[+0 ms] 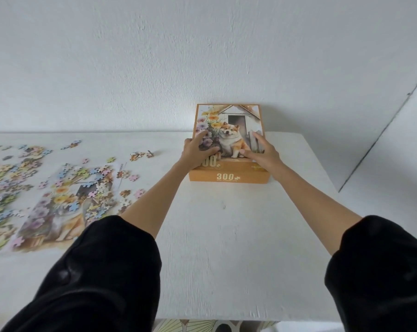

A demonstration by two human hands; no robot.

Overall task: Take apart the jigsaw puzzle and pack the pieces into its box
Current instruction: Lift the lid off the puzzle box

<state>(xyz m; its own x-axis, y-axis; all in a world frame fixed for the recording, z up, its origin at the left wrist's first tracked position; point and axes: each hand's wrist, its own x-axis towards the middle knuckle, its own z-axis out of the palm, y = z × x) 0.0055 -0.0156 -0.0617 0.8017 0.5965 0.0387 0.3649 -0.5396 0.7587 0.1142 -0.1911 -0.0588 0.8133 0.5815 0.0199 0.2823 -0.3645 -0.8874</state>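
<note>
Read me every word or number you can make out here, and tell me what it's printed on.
"300": front side of the puzzle box.
"00": on the lid, rest hidden by the left hand.
Small print under the front "300": too small to read.
Vertical word on the picture sheet's edge: too blurred.

Printed cardboard box (229,142), smooth with a faint sheen; matt white counter (226,236), slightly streaky; card puzzle pieces (59,188), matt; soft black cloth sleeves (102,271); rough plastered wall (202,56).
</note>
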